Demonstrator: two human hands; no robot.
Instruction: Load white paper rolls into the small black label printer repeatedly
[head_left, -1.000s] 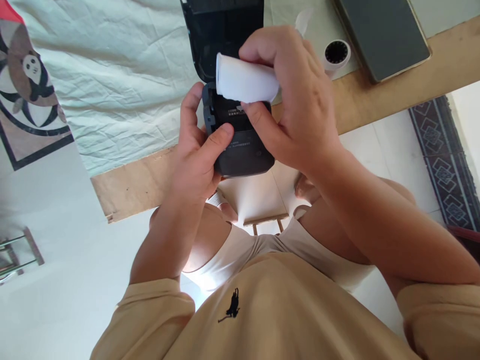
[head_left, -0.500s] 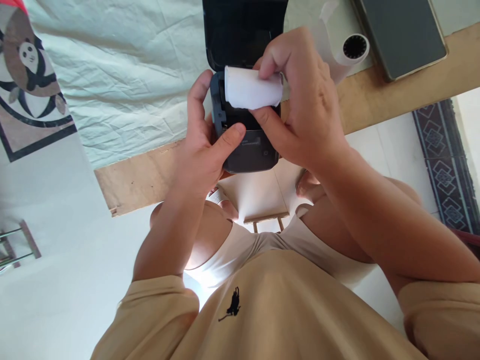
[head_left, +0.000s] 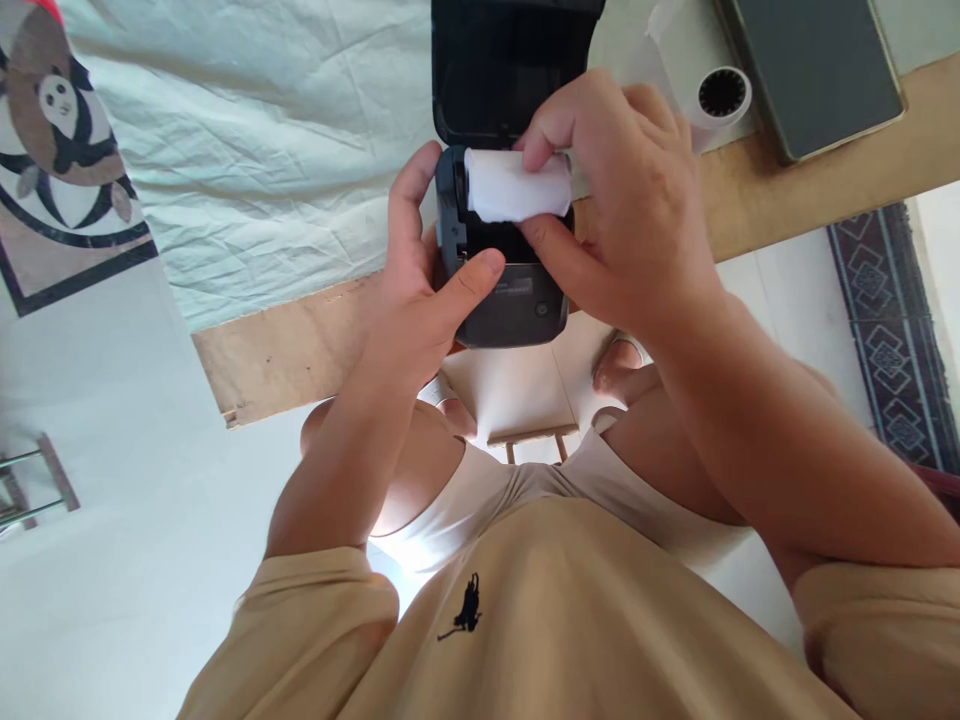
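Paper roll (head_left: 517,185), axis left-right, probably level, over printer (head_left: 510,300)

Home room: patterned rug (head_left: 896,330), cloth-covered wooden table (head_left: 300,345).

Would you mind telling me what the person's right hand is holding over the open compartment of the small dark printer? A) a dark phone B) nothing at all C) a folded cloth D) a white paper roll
D: the right hand pinches a white paper roll between thumb and fingers at the open compartment of the small dark printer, which the left hand grips from the side.
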